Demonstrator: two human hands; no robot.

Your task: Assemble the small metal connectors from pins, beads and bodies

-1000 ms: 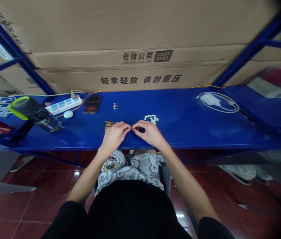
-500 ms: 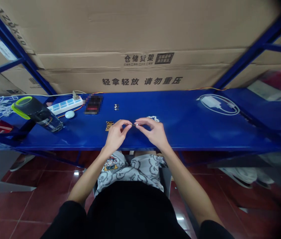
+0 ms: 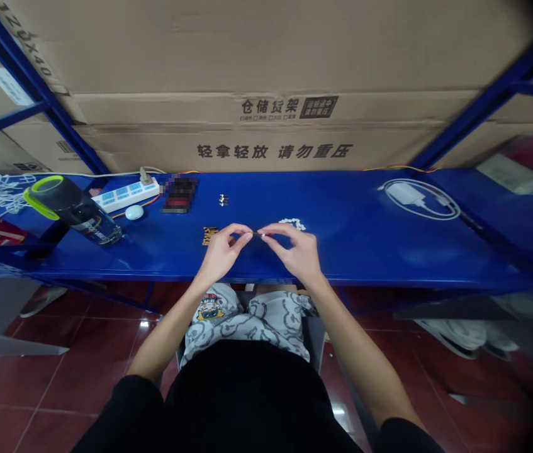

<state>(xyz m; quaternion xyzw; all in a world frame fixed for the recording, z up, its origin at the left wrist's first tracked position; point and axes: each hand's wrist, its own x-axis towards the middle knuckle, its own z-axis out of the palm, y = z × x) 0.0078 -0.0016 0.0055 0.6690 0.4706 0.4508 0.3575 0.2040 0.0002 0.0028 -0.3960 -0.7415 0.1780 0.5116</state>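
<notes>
Over the front of the blue tabletop, my left hand pinches one end of a small, thin brass-coloured piece between thumb and fingertips. Facing it, my right hand is closed on a tiny white piece that meets the thin piece's other end; whether the two are joined is too small to tell. Beside my left hand lies a cluster of brass-coloured pieces. Several white pieces are spread just behind my right hand. Farther back sit a few small white-and-dark pieces.
To the left, a dark bottle with a lime-green loop lies tilted near a white power strip and a round white object. A white charger with a coiled cable is at the right. Cardboard stands behind the blue tabletop.
Both hands keep their pinch with the fingertips facing each other, and the small pieces between them have shifted only slightly. The whole view has moved a little.
</notes>
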